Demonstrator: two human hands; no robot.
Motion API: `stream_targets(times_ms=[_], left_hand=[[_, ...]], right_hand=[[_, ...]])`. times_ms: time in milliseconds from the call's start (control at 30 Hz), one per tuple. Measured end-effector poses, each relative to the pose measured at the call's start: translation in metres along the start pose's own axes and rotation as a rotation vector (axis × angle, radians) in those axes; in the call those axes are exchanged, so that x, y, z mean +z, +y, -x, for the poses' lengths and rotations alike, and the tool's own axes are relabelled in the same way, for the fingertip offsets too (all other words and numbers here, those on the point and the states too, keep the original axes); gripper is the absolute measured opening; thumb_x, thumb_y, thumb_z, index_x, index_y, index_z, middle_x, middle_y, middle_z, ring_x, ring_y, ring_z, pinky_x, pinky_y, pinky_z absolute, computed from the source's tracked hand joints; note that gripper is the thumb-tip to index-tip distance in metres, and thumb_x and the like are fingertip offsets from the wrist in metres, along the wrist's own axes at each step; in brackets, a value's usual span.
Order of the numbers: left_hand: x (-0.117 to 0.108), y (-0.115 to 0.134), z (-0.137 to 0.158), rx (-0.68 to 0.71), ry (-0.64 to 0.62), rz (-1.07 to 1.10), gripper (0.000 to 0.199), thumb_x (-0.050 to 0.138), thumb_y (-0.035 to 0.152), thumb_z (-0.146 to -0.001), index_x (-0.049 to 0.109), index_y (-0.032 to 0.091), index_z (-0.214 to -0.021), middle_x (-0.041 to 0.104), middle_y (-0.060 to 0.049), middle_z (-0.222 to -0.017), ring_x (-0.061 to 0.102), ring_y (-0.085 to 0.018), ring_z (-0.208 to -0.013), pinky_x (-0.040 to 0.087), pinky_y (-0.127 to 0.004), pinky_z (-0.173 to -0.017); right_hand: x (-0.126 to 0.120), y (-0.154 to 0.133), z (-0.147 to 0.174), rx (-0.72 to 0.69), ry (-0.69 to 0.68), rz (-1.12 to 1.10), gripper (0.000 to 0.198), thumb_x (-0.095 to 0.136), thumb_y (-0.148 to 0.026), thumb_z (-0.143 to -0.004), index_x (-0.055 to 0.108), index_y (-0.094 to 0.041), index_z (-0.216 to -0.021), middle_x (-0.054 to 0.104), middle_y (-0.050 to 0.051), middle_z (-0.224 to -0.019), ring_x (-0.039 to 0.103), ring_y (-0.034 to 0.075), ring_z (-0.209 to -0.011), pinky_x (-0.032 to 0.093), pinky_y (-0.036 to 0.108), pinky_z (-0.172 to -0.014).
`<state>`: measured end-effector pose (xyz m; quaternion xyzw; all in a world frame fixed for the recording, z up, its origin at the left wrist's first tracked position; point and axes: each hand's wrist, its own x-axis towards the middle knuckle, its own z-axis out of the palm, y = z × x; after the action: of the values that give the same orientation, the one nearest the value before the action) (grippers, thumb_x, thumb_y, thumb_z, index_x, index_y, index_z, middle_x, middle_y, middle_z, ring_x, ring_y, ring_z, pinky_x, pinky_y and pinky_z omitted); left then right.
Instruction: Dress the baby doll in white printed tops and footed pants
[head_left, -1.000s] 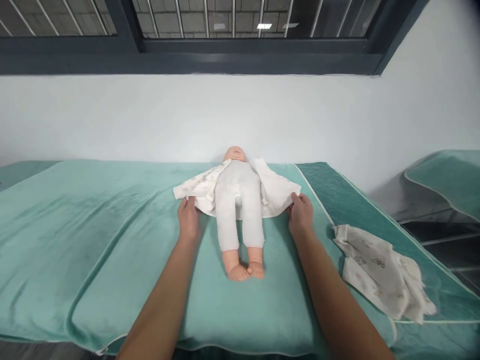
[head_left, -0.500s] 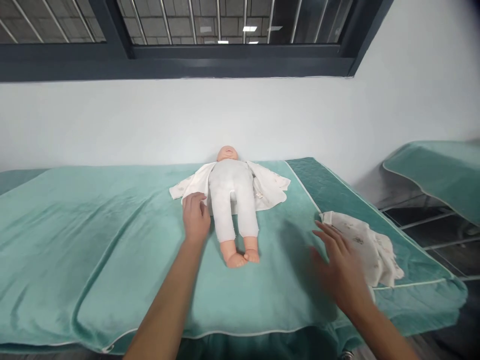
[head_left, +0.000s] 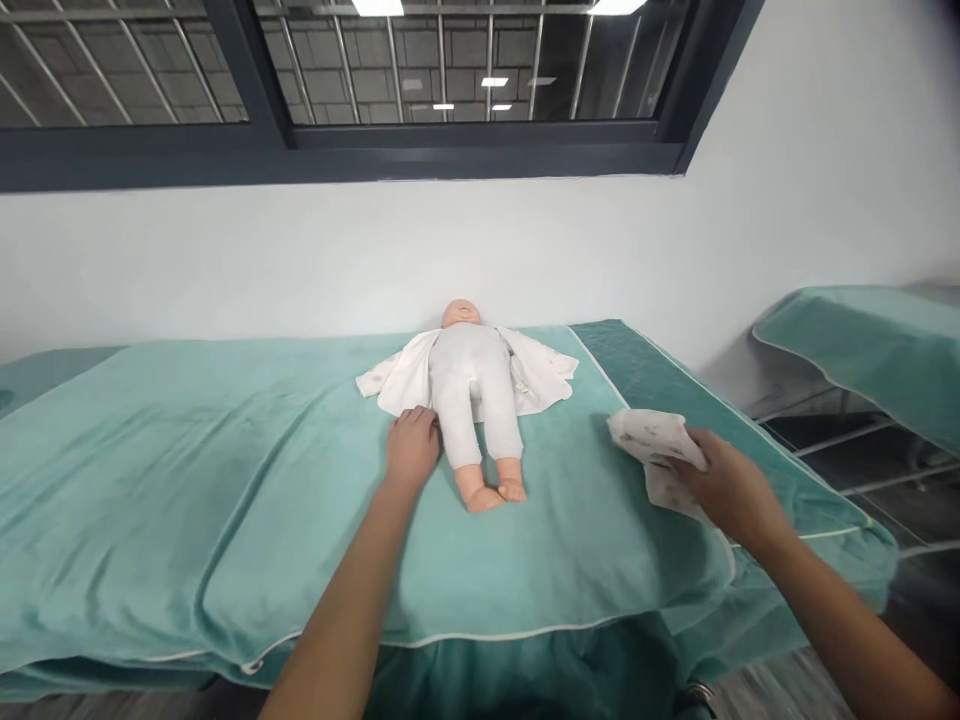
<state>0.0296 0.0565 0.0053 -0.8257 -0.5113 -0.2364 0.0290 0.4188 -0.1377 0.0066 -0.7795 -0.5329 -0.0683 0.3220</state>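
Note:
A baby doll lies on its back on the green-covered bed, bare feet toward me. Under its body a white printed baby top is spread, sleeves out to both sides and front open. My left hand rests on the cover beside the doll's leg, fingertips at the top's lower edge, fingers lying flat with nothing held. Off to the right, my right hand grips a white printed baby garment between thumb and fingers. The garment is bunched and lifted; its exact kind is hard to make out.
The green bed cover has a long fold on the left and a pale-edged front border. A white wall and a dark window frame stand behind. At right is another green-covered surface over metal bars.
My right hand has closed on the folded garment and raised it off the bed, turning it leftward. My left hand stays beside the doll. The view has tilted up slightly.

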Motion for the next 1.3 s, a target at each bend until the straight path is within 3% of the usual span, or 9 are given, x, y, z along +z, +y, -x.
stream_targets(times_ms=[167,267,367,533,633,733,967,1133,1300], left_hand=[[-0.002,-0.004,0.010,-0.029,0.037,0.203,0.024,0.044,0.012,-0.085,0.065,0.022,-0.093,0.068,-0.011,-0.101,0.057,-0.029,-0.105,0.041,-0.045,-0.088],[-0.003,-0.003,0.016,-0.107,0.092,0.437,0.023,0.044,0.017,-0.088,0.064,0.021,-0.099,0.069,-0.009,-0.105,0.059,-0.026,-0.106,0.044,-0.043,-0.093],[-0.010,0.008,0.029,-0.178,0.136,0.612,0.023,0.043,0.023,-0.091,0.060,0.020,-0.107,0.068,-0.009,-0.111,0.060,-0.022,-0.108,0.045,-0.040,-0.096],[-0.041,0.047,0.054,-0.105,0.114,0.878,0.026,0.048,0.031,-0.094,0.058,0.024,-0.116,0.063,-0.008,-0.124,0.056,-0.021,-0.119,0.042,-0.039,-0.104],[-0.060,0.068,0.057,-0.066,-0.005,0.942,0.026,0.049,0.036,-0.094,0.060,0.024,-0.115,0.064,-0.008,-0.123,0.059,-0.022,-0.116,0.044,-0.038,-0.101],[-0.070,0.083,0.055,-0.001,-0.091,0.905,0.029,0.051,0.038,-0.093,0.059,0.024,-0.118,0.063,-0.008,-0.125,0.057,-0.023,-0.117,0.045,-0.038,-0.100],[-0.061,0.099,0.059,0.117,-0.219,0.541,0.024,0.057,0.030,-0.088,0.059,0.022,-0.110,0.061,-0.007,-0.124,0.054,-0.025,-0.117,0.042,-0.041,-0.100],[-0.071,0.088,0.053,0.018,-0.192,0.630,0.010,0.054,0.023,-0.086,0.056,0.023,-0.096,0.066,-0.003,-0.106,0.060,-0.021,-0.101,0.046,-0.036,-0.089],[-0.112,0.085,0.033,-0.048,0.209,0.763,0.008,0.051,0.018,-0.087,0.053,0.022,-0.093,0.063,-0.004,-0.122,0.055,-0.021,-0.120,0.040,-0.039,-0.105]], right_hand=[[-0.011,-0.085,-0.002,-0.483,-0.005,-0.221,0.038,0.048,-0.012,-0.079,0.066,-0.028,-0.107,0.069,0.010,-0.110,0.063,0.031,-0.106,0.050,0.047,-0.090],[-0.012,-0.138,-0.006,-0.800,-0.188,-0.272,0.064,0.040,0.001,-0.071,0.064,-0.031,-0.121,0.065,0.005,-0.125,0.057,0.027,-0.121,0.045,0.050,-0.102],[-0.006,-0.173,-0.015,-0.933,-0.523,-0.387,0.070,0.039,0.002,-0.073,0.059,-0.032,-0.131,0.059,0.002,-0.136,0.050,0.024,-0.131,0.040,0.050,-0.109],[0.005,-0.181,-0.033,-0.564,-0.836,-0.818,0.038,0.055,-0.031,-0.090,0.059,-0.028,-0.127,0.060,0.006,-0.134,0.056,0.025,-0.123,0.046,0.046,-0.103],[0.014,-0.175,-0.041,-0.306,-0.690,-0.891,0.036,0.060,-0.047,-0.086,0.063,-0.023,-0.113,0.065,0.008,-0.119,0.062,0.024,-0.108,0.052,0.041,-0.090],[0.027,-0.166,-0.044,-0.142,-0.482,-0.656,0.040,0.070,-0.050,-0.074,0.061,-0.020,-0.100,0.065,0.007,-0.100,0.062,0.022,-0.088,0.050,0.036,-0.076],[0.035,-0.149,-0.037,-0.208,-0.691,-0.189,0.031,0.063,-0.043,-0.074,0.043,-0.022,-0.065,0.046,-0.004,-0.063,0.039,0.013,-0.061,0.030,0.028,-0.056],[0.004,-0.171,-0.042,-0.205,-0.656,-0.562,0.030,0.061,-0.046,-0.080,0.047,-0.021,-0.071,0.043,-0.004,-0.066,0.039,0.012,-0.061,0.030,0.026,-0.056],[-0.027,-0.219,-0.063,-0.179,-0.570,-0.937,0.027,0.067,-0.049,-0.080,0.060,-0.023,-0.086,0.057,-0.002,-0.073,0.050,0.013,-0.062,0.038,0.026,-0.056]])
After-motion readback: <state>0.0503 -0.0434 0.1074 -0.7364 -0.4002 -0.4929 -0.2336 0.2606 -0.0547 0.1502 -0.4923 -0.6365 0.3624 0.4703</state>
